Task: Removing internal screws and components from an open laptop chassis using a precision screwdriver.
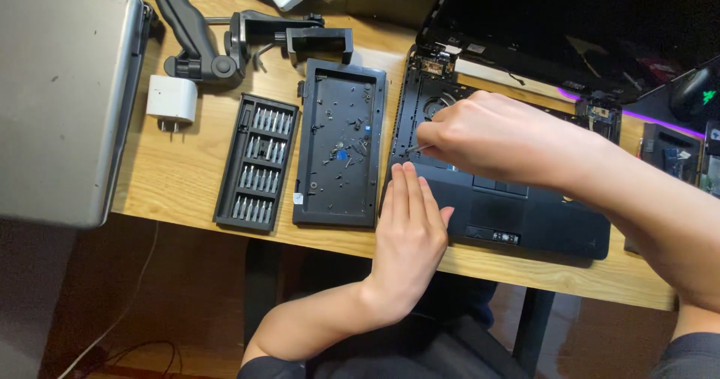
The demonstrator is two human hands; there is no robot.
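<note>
A black laptop base (525, 221) with its top cover off lies on the wooden desk (176, 176). My left hand (409, 236) rests flat, fingers together, on the base's front left corner. My right hand (491, 135) hovers over the left part of the base, fingers pinched around a thin screwdriver (415, 148) whose tip points left toward the base's edge. A cooling fan (435, 107) shows just above my right hand. The laptop's dark screen (570, 19) leans back behind.
Left of the laptop lie a black tray holding loose screws (341, 142) and a black bit set case (257, 161). A white charger plug (172, 99), a black clamp stand (225, 45) and a closed grey laptop (64, 94) sit further left. Black parts (671, 154) lie at the right.
</note>
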